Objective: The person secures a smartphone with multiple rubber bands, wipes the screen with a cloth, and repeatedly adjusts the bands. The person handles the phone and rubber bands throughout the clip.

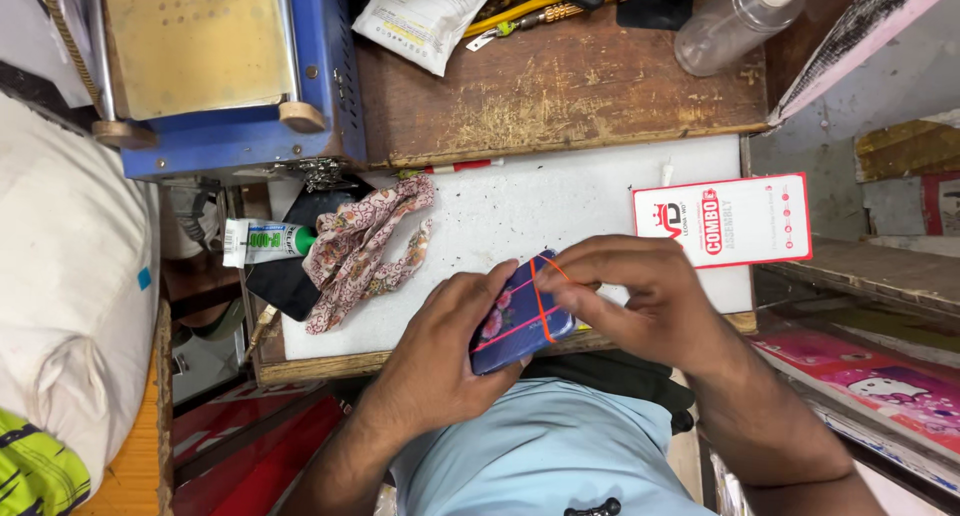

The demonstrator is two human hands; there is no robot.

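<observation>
I hold the blue phone (522,314) in my left hand (440,351), its flowered back toward me, just over the near edge of the white tabletop (560,201); my left grip is clenched around its lower half, thumb along the left side. My right hand (640,301) pinches an orange rubber band (543,301) that crosses the phone's upper part, so that grip is closed on the band, not on the phone. To do this well, I judge I should keep the left grip firm and low, clear of the band's path, and draw the band evenly so it sits square across the short side and does not snap off a corner. The phone's long axis runs on a slant, from low on my left up to my right, its upper end pointing away from me toward the red-and-white card (722,219), which lies beyond the phone to the right. Left of the phone and a little farther lies a flowered cloth (365,246), with a glue tube (265,242) touching its left end. Farthest from the phone stand a blue machine (215,66) and a clear bottle (735,21).
</observation>
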